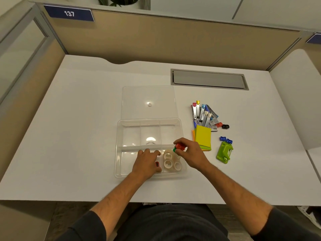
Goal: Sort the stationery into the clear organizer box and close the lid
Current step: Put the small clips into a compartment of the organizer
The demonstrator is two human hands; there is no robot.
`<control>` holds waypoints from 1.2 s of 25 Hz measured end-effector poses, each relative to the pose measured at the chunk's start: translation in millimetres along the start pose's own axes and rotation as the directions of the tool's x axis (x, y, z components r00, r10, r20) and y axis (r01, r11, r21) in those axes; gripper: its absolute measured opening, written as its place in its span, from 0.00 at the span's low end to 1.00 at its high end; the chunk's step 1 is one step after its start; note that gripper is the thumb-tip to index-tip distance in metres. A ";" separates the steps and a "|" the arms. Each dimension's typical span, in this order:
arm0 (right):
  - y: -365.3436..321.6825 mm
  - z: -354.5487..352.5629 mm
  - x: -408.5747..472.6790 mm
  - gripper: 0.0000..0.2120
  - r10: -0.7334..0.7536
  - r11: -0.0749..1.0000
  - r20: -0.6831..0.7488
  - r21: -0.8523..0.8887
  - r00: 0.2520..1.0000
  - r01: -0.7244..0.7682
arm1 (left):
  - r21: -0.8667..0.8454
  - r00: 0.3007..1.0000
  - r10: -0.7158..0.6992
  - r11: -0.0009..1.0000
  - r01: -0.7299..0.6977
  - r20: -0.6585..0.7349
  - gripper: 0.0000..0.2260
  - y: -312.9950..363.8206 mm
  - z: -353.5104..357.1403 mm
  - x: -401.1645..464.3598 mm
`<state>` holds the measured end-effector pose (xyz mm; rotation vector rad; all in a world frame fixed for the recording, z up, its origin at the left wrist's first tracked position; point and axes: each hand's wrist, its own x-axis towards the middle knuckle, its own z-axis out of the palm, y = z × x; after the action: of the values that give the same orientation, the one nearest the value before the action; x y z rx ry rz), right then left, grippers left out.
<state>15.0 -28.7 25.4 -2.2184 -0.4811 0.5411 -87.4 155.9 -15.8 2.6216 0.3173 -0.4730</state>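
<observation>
The right hand [189, 154] hovers over the near-right corner of the clear organizer box [121, 174], fingertips pinched around a small red sharpener [180, 146] with a bit of green [174, 150] showing just under it. The left hand [147, 161] reaches into the box's near-middle compartment, fingers loosely spread and pointing away from the person; another little red sharpener [157, 164] lies right by its thumb, though whether the hand touches it I cannot tell.

The box is see-through with rounded corners, split by a white divider into a far row and a near row of cells. It sits square to the desk edge, its long axis running left to right. In the near-right cell lie several rolls of clear tape [168, 163]. Its clear lid [149, 94] lies flat on the white desk [69, 136] touching the box's far side.

To the right of the box sit a stack of yellow and green sticky notes [203, 138], a heap of staplers [203, 113] fanned away from the person, two blue sharpeners [225, 139], a black one [225, 126] and a green hole punch [224, 152].
</observation>
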 end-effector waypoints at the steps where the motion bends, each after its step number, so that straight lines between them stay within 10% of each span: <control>1: -0.2 1.5 0.8 0.12 0.001 1.000 0.002 0.013 1.000 -0.001 | -0.032 0.999 0.010 0.999 -0.011 -0.032 0.28 -1.9 -2.4 -2.0; 10: -25.0 30.1 12.5 0.11 0.248 0.788 0.218 0.521 0.944 -0.327 | -0.244 0.957 0.114 0.953 -0.181 -0.267 0.32 1.7 -15.0 -16.9; 22: -19.3 29.6 8.4 0.12 0.275 0.814 0.260 0.449 0.926 -0.368 | -0.213 0.951 0.133 0.957 -0.197 -0.280 0.16 -19.6 -8.6 -16.1; 30: -9.1 17.1 0.7 0.12 0.302 0.842 0.211 0.399 0.930 -0.364 | 0.205 0.986 0.161 0.967 -0.149 -0.041 0.09 -2.5 -6.4 13.6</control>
<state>5.1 -12.3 21.9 -1.8407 -0.0238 0.9007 -73.9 163.0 -16.6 2.8333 0.0838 -0.3955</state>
